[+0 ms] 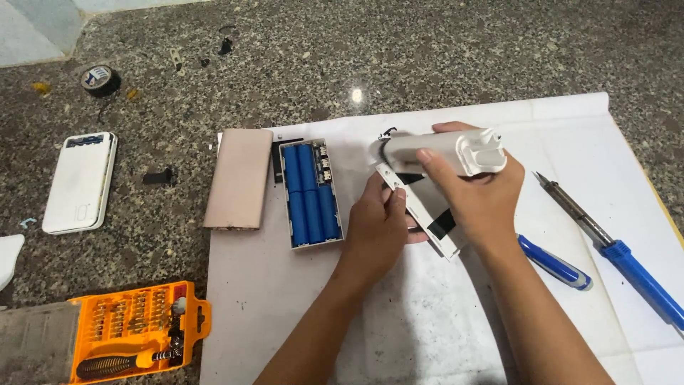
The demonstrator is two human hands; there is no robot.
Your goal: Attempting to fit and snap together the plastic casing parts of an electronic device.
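Both hands hold a white case over the white sheet (442, 314). The right hand (477, 189) is wrapped around the case's top part (449, 151). The left hand (377, 224) pinches the flat part (427, 217) below it. A tray of blue batteries (310, 192) lies just left.

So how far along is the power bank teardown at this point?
Done: one power bank is open, its pinkish sleeve lying beside the tray of blue cells on the white paper. In hand: the left hand and right hand both grip a white casing, apparently being pulled apart. Left: the white power bank on the stone counter looks unopened.
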